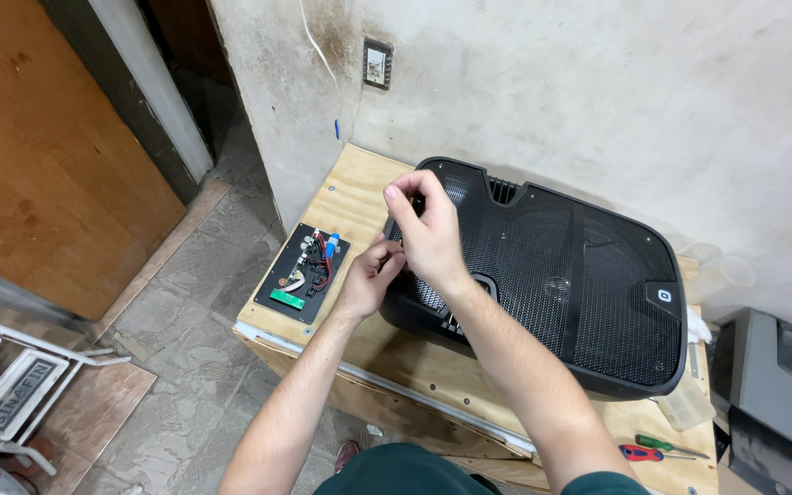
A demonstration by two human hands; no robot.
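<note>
**Head view: both hands at the left end of a black speaker**

Head view looks down on a plywood desk [359, 197] set against a stained wall [598, 92]. A large black speaker [561, 275] lies on the desk with its metal grille facing up and fills most of the top.

Both hands work at the speaker's left end. The right hand [428, 229] is stretched forward over the grille's upper left corner, its thumb and fingers pinched together at the top; whatever small thing sits in that pinch is too small to make out. The left hand [373, 275] lies just below and to the left of it, at the speaker's left edge, fingers curled in toward the cabinet side and touching it. The two hands are close together, almost meeting at the wrist of the right one.

Just left of the left hand, flat on the desk, lies a black panel [309, 270] carrying a green circuit board, red and black wires and a blue connector. It sits apart from the speaker, near the desk's left edge.

At the near right corner of the desk lie two screwdrivers [657, 449], one with a red and blue handle and one with a green handle, well apart from both hands. A tiled floor [185, 302] and a wooden door [38, 156] lie to the left.
</note>
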